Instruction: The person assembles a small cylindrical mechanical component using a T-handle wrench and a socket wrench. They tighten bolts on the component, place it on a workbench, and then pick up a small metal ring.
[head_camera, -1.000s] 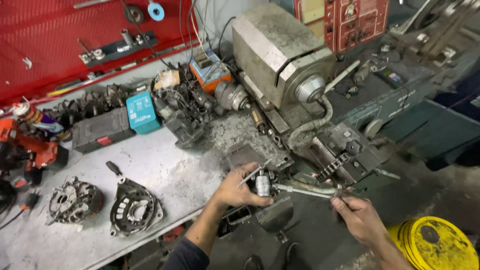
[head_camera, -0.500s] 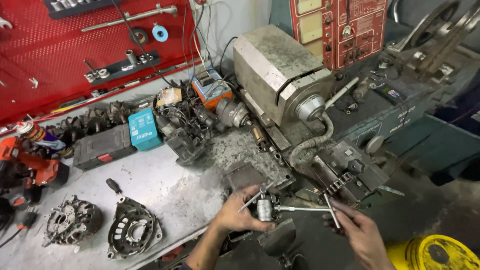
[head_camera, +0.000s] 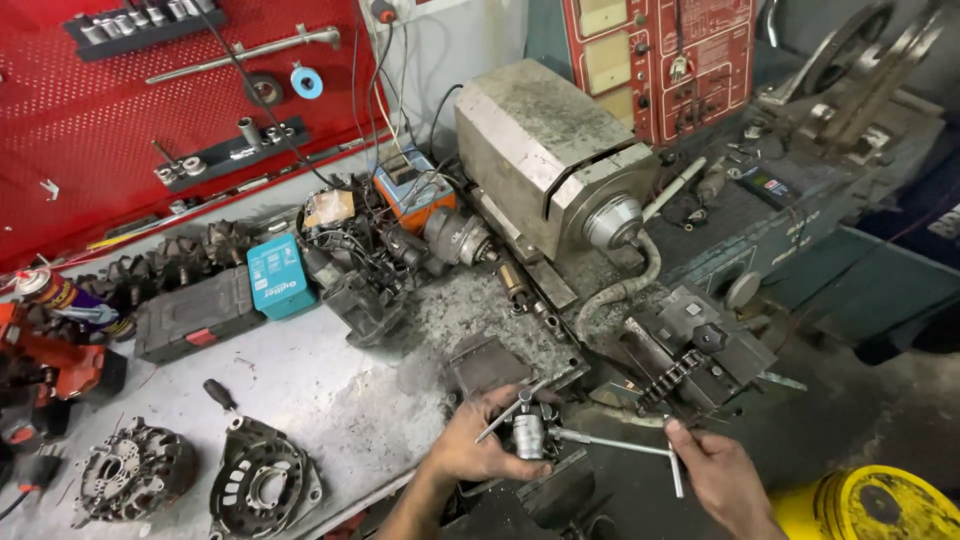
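My left hand (head_camera: 478, 447) grips a small silver cylindrical metal part (head_camera: 528, 436) low in the head view, over the front edge of the workbench (head_camera: 330, 400). A thin pin sticks out of the part to the upper left. My right hand (head_camera: 722, 478) holds the crossbar end of a T-handle wrench (head_camera: 625, 446), whose shaft runs left into the metal part. Under the part sits a dark bench vise (head_camera: 545, 490).
A grey lathe-like machine (head_camera: 560, 160) stands behind, with a chain and clamp block (head_camera: 690, 365) beside it. Two alternator housings (head_camera: 200, 475) lie at the bench's left front. A teal box (head_camera: 276, 275), a black case (head_camera: 195, 315), a red pegboard (head_camera: 120, 90) and a yellow bucket (head_camera: 880, 505) surround.
The camera has drifted down and left. My hands stay on the part and the wrench; the right hand has shifted along with the wrench's crossbar.
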